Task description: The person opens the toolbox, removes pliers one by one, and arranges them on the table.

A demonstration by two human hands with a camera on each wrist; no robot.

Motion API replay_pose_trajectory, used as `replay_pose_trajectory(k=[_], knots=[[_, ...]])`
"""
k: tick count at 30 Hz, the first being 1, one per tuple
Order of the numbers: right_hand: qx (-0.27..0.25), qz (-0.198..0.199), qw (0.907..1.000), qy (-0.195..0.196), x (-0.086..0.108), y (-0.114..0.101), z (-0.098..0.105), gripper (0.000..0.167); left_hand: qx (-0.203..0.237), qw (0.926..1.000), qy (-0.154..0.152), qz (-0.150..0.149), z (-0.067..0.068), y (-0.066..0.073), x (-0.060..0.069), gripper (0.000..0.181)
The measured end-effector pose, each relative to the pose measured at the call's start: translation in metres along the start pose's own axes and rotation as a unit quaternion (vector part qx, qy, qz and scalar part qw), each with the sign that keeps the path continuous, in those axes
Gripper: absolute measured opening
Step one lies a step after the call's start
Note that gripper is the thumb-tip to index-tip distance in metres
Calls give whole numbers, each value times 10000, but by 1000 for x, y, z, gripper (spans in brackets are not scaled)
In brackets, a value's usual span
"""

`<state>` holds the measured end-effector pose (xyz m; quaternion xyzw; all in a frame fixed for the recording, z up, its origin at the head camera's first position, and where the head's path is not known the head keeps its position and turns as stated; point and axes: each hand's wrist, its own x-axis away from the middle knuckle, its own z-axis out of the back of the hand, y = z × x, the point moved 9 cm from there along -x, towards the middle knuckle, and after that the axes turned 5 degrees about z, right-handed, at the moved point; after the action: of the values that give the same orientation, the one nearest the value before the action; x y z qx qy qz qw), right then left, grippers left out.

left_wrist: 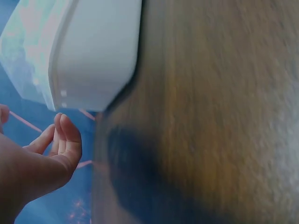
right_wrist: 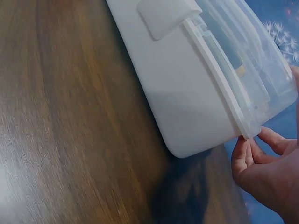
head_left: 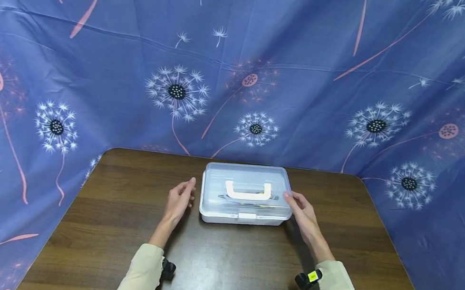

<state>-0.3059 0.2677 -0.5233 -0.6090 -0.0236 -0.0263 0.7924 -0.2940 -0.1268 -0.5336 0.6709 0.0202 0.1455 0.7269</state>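
A white plastic storage box with a clear lid and a white carry handle stands at the back of the table. Its front latch is down and the lid is closed. Long thin items show blurrily through the lid. At the box's right end, my right hand holds the rim, fingers beneath the lid's edge and thumb on top. My left hand hovers beside the left end, its fingers loosely bent and a small gap from the box in the head view.
The brown wooden table carries the box near its back edge. A blue cloth with dandelion prints hangs behind and around the table. A small black camera is strapped to each wrist, the right one with a yellow display.
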Motion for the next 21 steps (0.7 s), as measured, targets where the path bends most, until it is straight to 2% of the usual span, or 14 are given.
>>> replay_pose_trajectory(k=[5,12,21], knots=[[9,-15,10000,5,2,-3,-12,70,71,9999,-51,121,-5,4,2,63],[25,-7,10000,88,5,-7,-17,68,-54,9997,50,212,-9,8,6,59],[-35,-180,9995,249,15,-4,-18,63,187,9992,-68,342,-10,1,13,61]])
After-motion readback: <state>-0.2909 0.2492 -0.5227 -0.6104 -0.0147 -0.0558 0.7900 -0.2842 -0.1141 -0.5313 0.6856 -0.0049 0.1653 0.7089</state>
